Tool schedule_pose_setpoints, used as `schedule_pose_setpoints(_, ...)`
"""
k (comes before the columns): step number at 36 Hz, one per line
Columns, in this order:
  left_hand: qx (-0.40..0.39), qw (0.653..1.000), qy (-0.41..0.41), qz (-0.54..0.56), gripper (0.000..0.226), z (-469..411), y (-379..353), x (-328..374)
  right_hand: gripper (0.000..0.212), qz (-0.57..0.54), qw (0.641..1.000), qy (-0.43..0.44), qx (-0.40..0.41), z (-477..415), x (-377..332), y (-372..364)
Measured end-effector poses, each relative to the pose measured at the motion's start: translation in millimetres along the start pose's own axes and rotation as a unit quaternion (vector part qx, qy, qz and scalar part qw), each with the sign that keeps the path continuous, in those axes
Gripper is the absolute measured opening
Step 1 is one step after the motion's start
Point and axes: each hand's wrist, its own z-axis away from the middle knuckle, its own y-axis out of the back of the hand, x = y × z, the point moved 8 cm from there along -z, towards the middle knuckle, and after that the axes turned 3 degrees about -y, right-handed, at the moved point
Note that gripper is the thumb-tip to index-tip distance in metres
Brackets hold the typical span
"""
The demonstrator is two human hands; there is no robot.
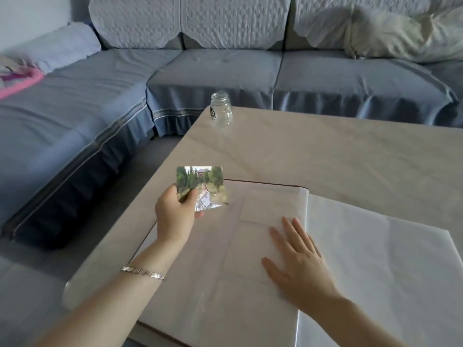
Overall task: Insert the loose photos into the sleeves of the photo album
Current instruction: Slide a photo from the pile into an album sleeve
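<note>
Our left hand (175,214) pinches a photo (201,187) above the photo album (200,284)'s left page; our right hand (298,261) lies flat, fingers spread, on the sleeve lying just right of the photo.

Left arm: bare forearm comes in from the lower left and angles up and right, wrist about straight. Left grip (175,214) is raised off the surface, back of the hand toward the camera. It pinches a photo (200,186) at its lower-left corner, thumb on the front face, fingers curled behind, one fingertip showing under the bottom edge.

Right arm: bare forearm comes in from the lower right. Right grip (300,266) lies flat, palm down, on the album page (200,309). Fingers straight, slightly spread, pointing away and left; thumb splayed left. It holds nothing.

The two are well apart.
</note>
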Motion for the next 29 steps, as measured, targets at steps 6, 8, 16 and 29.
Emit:
schedule_pose_setpoints(6, -0.069, 0.99, 0.09, 0.079, 0.014, 1.8, -19.8, -19.4, 0.061, 0.012, 0.999, 0.006, 0.049, 0.8, 0.2, 4.5)
schedule_pose_setpoints(8, -0.098, 0.985, 0.108, 0.094, 0.017, 4.2, -25.9, -21.8, 0.06, 0.007, 0.998, 0.007, 0.054, 1.2, -0.9, 6.1)
schedule_pose_setpoints(16, -0.203, 0.947, 0.23, 0.092, 0.013, -1.0, -44.1, -34.4, 0.06, 0.03, 0.998, -0.011, 0.045, 0.0, 1.6, 3.8)
schedule_pose_setpoints(29, -0.417, 0.887, 0.148, -0.13, 0.016, -4.7, -108.7, -2.2, 0.059, 0.042, 0.997, 0.004, 0.057, 0.0, -0.5, 5.8)
